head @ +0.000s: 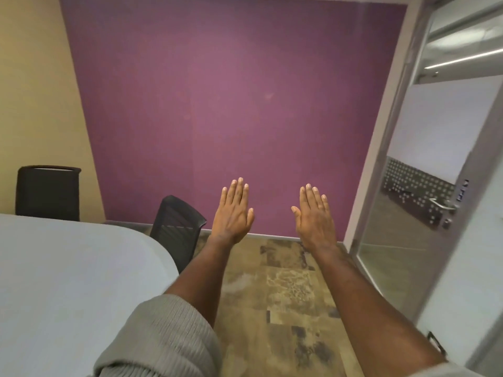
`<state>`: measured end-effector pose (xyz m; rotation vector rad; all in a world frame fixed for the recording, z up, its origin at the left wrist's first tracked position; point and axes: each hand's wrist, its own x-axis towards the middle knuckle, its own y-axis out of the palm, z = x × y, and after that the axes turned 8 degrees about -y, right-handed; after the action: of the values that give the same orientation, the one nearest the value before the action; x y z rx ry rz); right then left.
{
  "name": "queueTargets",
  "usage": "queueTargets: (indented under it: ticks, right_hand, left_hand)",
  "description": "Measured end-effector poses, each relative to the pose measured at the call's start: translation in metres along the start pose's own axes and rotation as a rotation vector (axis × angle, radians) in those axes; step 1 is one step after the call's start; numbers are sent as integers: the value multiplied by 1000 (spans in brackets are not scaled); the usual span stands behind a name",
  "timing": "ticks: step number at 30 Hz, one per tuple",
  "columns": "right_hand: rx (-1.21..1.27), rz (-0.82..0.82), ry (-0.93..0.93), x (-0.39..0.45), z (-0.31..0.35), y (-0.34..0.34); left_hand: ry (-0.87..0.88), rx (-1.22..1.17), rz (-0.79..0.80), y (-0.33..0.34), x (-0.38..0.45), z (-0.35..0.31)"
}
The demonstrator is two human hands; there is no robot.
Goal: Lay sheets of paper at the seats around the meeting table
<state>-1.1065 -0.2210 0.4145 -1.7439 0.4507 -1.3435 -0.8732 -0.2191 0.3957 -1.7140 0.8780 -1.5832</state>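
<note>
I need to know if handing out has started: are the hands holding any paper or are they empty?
Empty. The left hand and right hand are both spread flat, fingers straight, held out over the floor with no sheet in either.

From my feed, both forearms are bare from the elbow down, and the hands carry no rings, watch or gloves that I can see: left hand (233, 213), right hand (315, 217). At the lower left of the frame a grey ribbed-knit sleeve (163, 341) is pushed up in thick folds; a sliver of the same grey fabric (438, 370) shows at the lower right.
</note>
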Motion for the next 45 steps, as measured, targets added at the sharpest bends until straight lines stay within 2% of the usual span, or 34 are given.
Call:
queueTargets:
  ticks: [8, 19, 27, 36, 45]
  right_hand:
    - [65, -22, -45, 167, -25, 124]
    - [160, -60, -190, 386, -50, 302]
    - [304, -61, -308, 551, -59, 414]
    - [412, -23, -492, 695, 12, 528]
    - [399, -16, -642, 854, 158, 644]
  left_hand:
    - [-50, 34, -5, 89, 170, 52]
    - [-140, 110, -17, 236, 355, 116]
    - [-300, 161, -22, 317, 484, 175]
    - [-460, 239, -57, 379, 576, 287]
    - [-581, 339, -64, 433, 664, 478]
